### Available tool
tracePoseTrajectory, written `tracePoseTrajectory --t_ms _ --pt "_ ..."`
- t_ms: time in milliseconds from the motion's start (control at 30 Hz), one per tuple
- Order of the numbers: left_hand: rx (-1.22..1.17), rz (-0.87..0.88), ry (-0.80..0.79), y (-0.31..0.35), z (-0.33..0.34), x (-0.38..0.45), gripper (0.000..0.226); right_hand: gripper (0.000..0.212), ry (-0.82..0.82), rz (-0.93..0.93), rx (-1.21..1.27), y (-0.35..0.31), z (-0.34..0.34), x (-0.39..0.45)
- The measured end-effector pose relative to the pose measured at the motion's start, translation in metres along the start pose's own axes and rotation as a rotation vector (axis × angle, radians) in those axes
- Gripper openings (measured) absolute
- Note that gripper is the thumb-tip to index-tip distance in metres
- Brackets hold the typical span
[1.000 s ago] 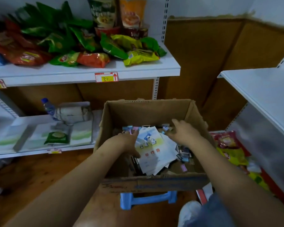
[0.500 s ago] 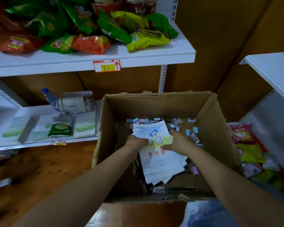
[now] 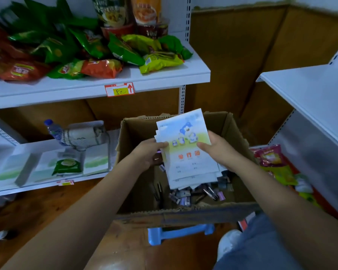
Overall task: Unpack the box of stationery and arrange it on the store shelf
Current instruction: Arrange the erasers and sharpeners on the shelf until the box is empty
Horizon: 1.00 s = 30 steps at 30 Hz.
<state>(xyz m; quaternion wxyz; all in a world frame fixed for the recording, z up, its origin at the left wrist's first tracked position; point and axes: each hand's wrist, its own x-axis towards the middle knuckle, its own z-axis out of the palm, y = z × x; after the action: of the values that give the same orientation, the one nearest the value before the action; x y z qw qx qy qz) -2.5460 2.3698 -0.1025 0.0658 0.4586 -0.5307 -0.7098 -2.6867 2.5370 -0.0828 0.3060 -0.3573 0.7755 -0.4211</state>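
Observation:
A stack of thin exercise books (image 3: 185,149) with a cartoon cover is lifted above the open cardboard box (image 3: 137,191). My left hand (image 3: 147,153) grips the stack's left edge, thumb on the cover. My right hand (image 3: 216,149) grips its right edge the same way. Down in the box lie several small erasers and pens (image 3: 195,193). The box stands on a blue plastic stool (image 3: 176,233). A bare white shelf (image 3: 308,90) is at the right.
The upper left shelf (image 3: 164,76) is piled with snack bags. The lower left shelf (image 3: 27,184) holds a water bottle (image 3: 52,129), a wrapped roll and flat packs. More snack packets (image 3: 271,158) lie low at the right. The floor is wood.
Both hands have taken hold of the exercise book stack and raised it from the box's bottom to above its rim. The view has tilted up a little.

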Motion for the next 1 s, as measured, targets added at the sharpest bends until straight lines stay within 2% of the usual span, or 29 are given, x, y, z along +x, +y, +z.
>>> tracePoseTrajectory --t_ms 133,267,300,400,533,633,733,1000 --pt "0.034 0.148 -0.083 0.019 0.0 -0.02 0.023 0.038 0.16 -0.063 0.077 -0.017 -0.023 -0.016" --pt "0.17 0.299 -0.033 0.026 0.01 -0.046 0.079 0.028 0.29 -0.146 0.293 -0.032 -0.047 -0.035" --pt "0.183 0.345 -0.085 0.028 0.015 -0.054 0.081 0.028 0.312 -0.166 0.334 -0.037 -0.054 -0.041" --pt "0.206 0.415 -0.293 0.039 0.042 -0.088 0.06 0.027 0.369 -0.188 0.445 -0.051 -0.079 -0.066" --pt "0.207 0.452 -0.417 0.05 0.096 -0.122 0.048 0.028 0.484 -0.19 0.61 -0.055 -0.126 -0.12" --pt "0.171 0.434 -0.582 0.049 0.15 -0.14 0.032 0.035 0.541 -0.191 0.694 -0.04 -0.168 -0.182" --pt "0.173 0.421 -0.749 0.037 0.221 -0.168 0.03 0.037 0.633 -0.171 0.665 -0.013 -0.206 -0.257" --pt "0.369 0.474 -1.062 -0.03 0.406 -0.251 0.023 0.021 1.206 -0.018 0.577 0.076 -0.26 -0.45"
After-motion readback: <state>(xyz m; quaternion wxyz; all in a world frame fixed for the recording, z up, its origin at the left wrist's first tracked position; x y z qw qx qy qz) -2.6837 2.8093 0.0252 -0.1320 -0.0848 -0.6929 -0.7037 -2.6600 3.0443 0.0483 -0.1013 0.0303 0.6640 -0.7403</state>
